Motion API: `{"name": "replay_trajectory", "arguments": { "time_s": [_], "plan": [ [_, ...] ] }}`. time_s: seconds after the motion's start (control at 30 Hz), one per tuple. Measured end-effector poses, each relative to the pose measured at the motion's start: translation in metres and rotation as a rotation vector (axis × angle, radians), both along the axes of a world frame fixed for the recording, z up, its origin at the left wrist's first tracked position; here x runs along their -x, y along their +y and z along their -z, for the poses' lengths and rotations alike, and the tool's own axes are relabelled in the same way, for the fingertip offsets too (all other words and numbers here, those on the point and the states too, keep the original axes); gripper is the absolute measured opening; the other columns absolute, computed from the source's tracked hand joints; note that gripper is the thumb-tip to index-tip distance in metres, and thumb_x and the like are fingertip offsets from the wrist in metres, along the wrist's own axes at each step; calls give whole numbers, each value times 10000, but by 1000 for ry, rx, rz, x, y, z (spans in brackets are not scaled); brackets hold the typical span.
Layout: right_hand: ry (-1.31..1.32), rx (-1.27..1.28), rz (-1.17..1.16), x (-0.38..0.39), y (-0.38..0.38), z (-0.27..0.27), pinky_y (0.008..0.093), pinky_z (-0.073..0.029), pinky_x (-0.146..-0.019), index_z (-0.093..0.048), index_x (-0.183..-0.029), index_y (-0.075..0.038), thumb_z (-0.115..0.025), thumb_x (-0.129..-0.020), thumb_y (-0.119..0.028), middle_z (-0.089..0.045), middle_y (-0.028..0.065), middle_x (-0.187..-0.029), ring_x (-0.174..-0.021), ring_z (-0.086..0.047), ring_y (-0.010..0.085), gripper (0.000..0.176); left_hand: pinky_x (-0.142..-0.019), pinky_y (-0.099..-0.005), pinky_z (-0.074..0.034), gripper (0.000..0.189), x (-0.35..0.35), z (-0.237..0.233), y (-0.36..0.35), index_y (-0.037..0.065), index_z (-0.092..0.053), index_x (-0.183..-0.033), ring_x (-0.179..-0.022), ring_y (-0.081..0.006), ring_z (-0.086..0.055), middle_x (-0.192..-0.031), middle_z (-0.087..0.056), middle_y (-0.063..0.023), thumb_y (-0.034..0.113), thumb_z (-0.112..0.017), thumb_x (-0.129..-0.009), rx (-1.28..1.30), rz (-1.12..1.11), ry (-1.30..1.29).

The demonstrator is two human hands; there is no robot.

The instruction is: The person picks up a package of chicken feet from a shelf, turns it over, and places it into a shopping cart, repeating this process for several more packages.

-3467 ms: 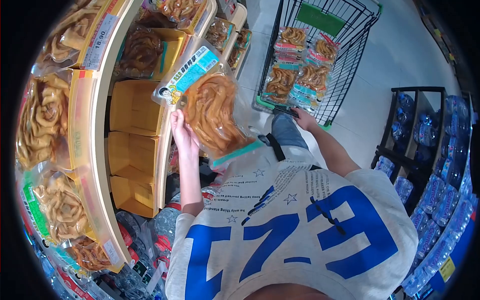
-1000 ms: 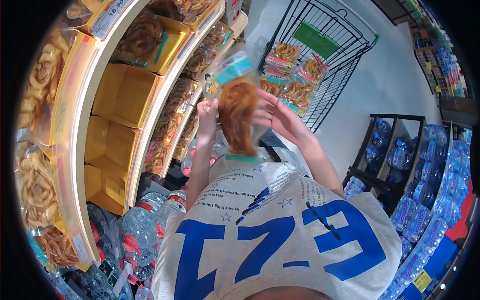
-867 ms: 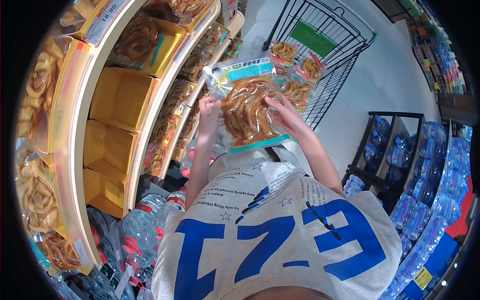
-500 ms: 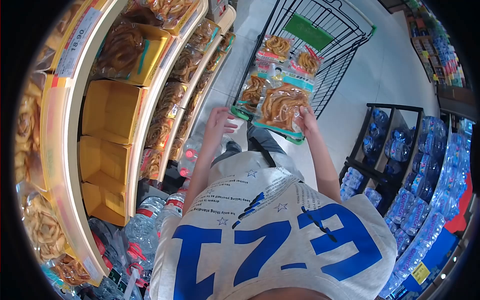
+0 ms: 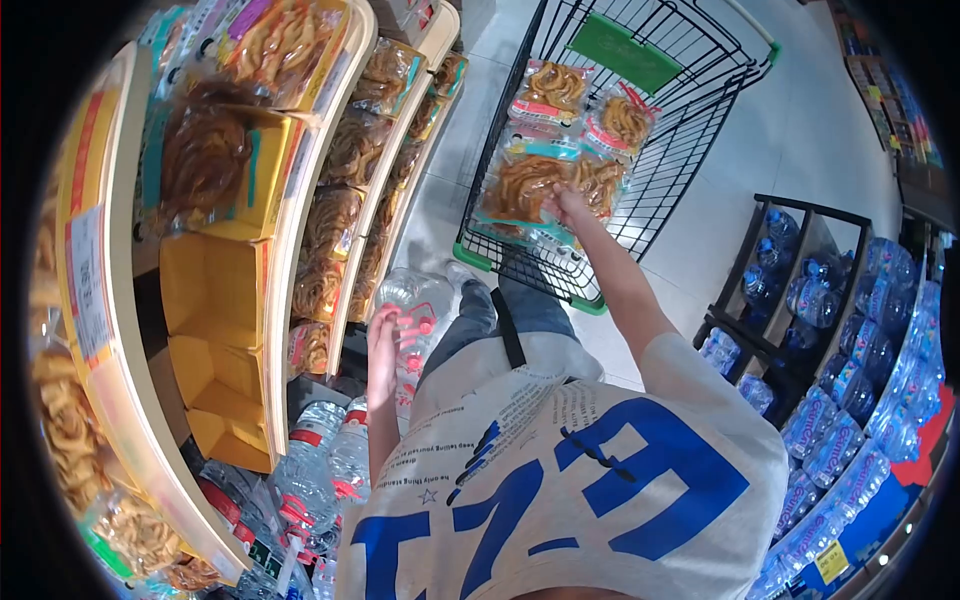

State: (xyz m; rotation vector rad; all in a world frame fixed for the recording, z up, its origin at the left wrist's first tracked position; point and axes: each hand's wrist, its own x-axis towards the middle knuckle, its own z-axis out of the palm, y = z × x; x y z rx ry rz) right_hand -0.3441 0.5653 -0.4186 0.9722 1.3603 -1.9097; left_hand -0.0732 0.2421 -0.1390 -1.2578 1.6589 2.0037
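Curved yellow shelf (image 5: pixel 285 200) of bagged brown snacks at far left. Left hand (image 5: pixel 383 345) hangs slack and empty, fingers loose, beside large clear water bottle (image 5: pixel 420 298). Clear plastic bag of brown fried twists (image 5: pixel 518 190) sits low inside black wire shopping cart (image 5: pixel 688 160), pinched by right hand (image 5: pixel 567 205).

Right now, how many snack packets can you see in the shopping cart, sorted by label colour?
Pink-label packets: 2
Teal-label packets: 2, one held by the right hand
Total: 4 showing; any lying underneath are hidden.
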Motion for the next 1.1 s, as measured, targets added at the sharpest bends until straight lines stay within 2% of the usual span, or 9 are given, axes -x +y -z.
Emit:
{"name": "replay_trajectory", "arguments": {
  "time_s": [0.1,0.2,0.33,0.43,0.53,0.67,0.83,1.0,1.1],
  "plan": [
    [-53,35,-204,8,-10,24,315,-523,-459,-212,-1388,-139,-498,-918,-220,-599,120,-856,-563,-598,202,557,-700,-283,-495,279,-7,17,5,56,-490,-1101,-795,-192,-632,-965,-603,-96,279,-436,-943,-20,-16,-73],
    [20,-405,-766,9,-18,26,327,-539,-530,-216,-1387,-129,-549,-896,-316,-599,153,-981,-723,-644,200,622,-719,-310,-503,300,-3,23,12,55,-483,-1106,-828,-224,-640,-951,-604,-110,305,-434,-948,-79,-2,-134],
    [297,-1011,-1459,8,-23,15,421,-517,-758,-363,-1336,-136,-565,-861,-392,-450,48,-1289,-980,-622,259,576,-687,-299,-501,273,15,18,27,38,-488,-1110,-797,-219,-645,-961,-617,-127,252,-403,-961,-79,58,-103],
    [311,-1005,-1372,-1,-16,6,476,-503,-772,-497,-1211,-101,-533,-872,-352,-383,18,-1337,-1000,-601,317,424,-700,-296,-495,277,26,11,32,32,-480,-1113,-804,-213,-643,-955,-618,-130,252,-402,-963,-76,60,-75],
    [408,-1091,-1247,-13,-13,8,452,-512,-771,-585,-1108,-79,-538,-857,-270,-503,65,-1246,-974,-620,307,318,-696,-296,-498,277,26,10,28,30,-471,-1120,-806,-209,-642,-949,-617,-128,248,-400,-965,-76,26,-61],
    [294,-1276,-1529,9,-28,-4,404,-531,-741,-673,-978,-116,-520,-854,-143,-612,66,-1115,-981,-632,263,198,-721,-309,-502,333,18,10,21,30,-466,-1137,-848,-229,-641,-964,-601,-128,301,-429,-947,-44,-9,-83],
    [174,-1129,-1707,14,-39,-41,421,-448,-916,-581,-1192,-117,-521,-855,-211,-510,81,-1298,-1165,-521,275,355,-711,-305,-505,359,16,-12,1,17,-461,-1131,-799,-201,-629,-945,-600,-118,327,-417,-956,-17,4,55],
    [661,-1176,-1480,-43,-12,-55,436,-455,-887,-581,-1078,-77,-533,-821,-215,-523,123,-1179,-1047,-551,330,296,-626,-294,-530,338,51,-68,-68,-6,-372,-1177,-700,-209,-634,-949,-613,-184,265,-364,-976,209,-84,310],
    [715,-1058,-1336,-74,-11,-90,448,-450,-867,-579,-1049,-74,-558,-807,-225,-531,151,-1123,-991,-554,356,286,-688,-339,-532,473,82,-108,-119,18,-259,-1315,-783,-238,-636,-1162,-532,-188,251,-446,-949,454,-182,637]
  ]
}}
